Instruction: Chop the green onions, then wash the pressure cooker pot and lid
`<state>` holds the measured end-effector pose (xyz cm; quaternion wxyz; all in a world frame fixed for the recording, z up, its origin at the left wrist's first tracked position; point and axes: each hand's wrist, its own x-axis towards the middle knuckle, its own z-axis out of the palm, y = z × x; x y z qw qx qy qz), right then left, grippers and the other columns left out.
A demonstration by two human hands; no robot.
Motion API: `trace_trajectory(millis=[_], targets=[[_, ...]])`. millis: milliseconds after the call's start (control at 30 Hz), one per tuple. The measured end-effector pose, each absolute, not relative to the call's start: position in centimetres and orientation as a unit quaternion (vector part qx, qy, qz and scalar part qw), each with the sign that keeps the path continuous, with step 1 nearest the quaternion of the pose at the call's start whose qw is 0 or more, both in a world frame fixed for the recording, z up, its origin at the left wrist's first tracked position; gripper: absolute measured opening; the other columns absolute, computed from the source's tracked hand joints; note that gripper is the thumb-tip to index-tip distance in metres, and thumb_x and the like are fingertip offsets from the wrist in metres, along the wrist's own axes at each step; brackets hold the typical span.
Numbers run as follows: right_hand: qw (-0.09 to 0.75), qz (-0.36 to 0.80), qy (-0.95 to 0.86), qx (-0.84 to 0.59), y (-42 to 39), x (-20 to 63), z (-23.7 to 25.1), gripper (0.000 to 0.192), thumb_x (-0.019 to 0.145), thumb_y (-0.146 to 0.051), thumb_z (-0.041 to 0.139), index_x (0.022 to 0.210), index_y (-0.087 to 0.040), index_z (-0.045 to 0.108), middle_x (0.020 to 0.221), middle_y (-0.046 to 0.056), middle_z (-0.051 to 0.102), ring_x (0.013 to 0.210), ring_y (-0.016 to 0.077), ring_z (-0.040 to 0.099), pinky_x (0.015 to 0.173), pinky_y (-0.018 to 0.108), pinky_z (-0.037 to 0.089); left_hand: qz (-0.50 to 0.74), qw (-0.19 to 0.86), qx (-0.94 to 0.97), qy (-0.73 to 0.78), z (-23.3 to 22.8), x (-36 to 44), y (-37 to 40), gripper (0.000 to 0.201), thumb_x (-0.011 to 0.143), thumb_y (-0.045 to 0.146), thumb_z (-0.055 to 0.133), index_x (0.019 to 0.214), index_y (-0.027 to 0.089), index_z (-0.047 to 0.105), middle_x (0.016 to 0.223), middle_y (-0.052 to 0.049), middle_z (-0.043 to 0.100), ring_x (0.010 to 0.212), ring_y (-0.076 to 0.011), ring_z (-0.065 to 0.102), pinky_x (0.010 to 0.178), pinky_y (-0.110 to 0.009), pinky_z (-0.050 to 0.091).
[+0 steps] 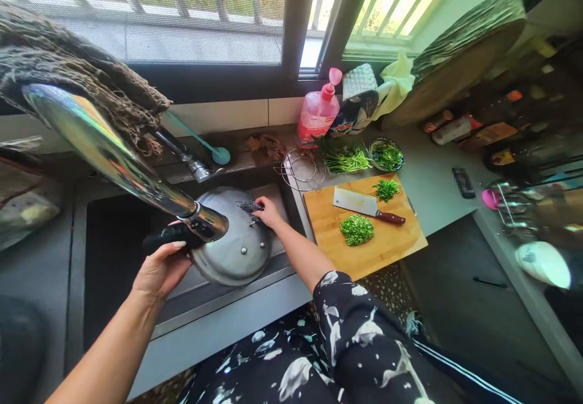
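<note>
Left hand (pixel 161 270) grips pan (pixel 232 240); right hand (pixel 268 211) scrubs.

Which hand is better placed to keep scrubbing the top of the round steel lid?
Right. The right hand already presses a dark scouring pad on the round steel lid, while the left hand holds the lid's black handle, steadying it over the sink.

Grey counter (pixel 437 179) — cutting board (pixel 364 234), bowl (pixel 386 155), soap bottle (pixel 319 112).

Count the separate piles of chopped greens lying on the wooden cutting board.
2: a larger pile near the board's front middle, below the cleaver, and a smaller pile at the cutting board's far edge. None seems hidden.
</note>
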<state>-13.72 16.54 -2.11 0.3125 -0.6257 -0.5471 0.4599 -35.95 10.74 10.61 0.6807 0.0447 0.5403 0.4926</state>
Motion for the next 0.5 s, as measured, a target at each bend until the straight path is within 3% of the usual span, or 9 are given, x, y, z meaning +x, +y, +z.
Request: trace_trajectory(millis=[200,300,500], targets=[[0.328,0.491,-0.592,-0.548,15.8,-13.5,-3.3,0.019,0.061,-0.012,0.063,0.077,-0.018,0.056,0.083,-0.005,0.057,0.081,0.0124,0.052,0.079,0.023,0.04,0.521,0.681,0.065,0.511,9.8,-36.2,10.8,0.053,0.052,0.003,0.064,0.102,0.021,0.064,0.088,-0.002,0.07,0.086,-0.0211,0.064,0.084,-0.035,0.053],[0.279,0.513,-0.528,-0.616,14.3,-12.2,-4.1,0.021,0.057,-0.011,0.066,0.075,-0.017,0.056,0.075,-0.005,0.056,0.075,0.0122,0.051,0.072,0.022,0.04,0.533,0.678,0.068,0.502,9.6,-36.4,10.8,0.056,0.052,0.002,0.064,0.104,0.022,0.063,0.09,-0.001,0.07,0.089,-0.0214,0.064,0.087,-0.037,0.052],[0.288,0.549,-0.527,-0.581,15.7,-12.1,-4.4,0.032,0.061,-0.014,0.07,0.092,-0.018,0.066,0.091,-0.003,0.065,0.086,0.013,0.057,0.081,0.024,0.041,0.5,0.69,0.059,0.52,10.0,-36.5,11.1,0.056,0.05,0.001,0.064,0.103,0.021,0.063,0.089,-0.002,0.07,0.088,-0.0229,0.064,0.084,-0.038,0.054]])
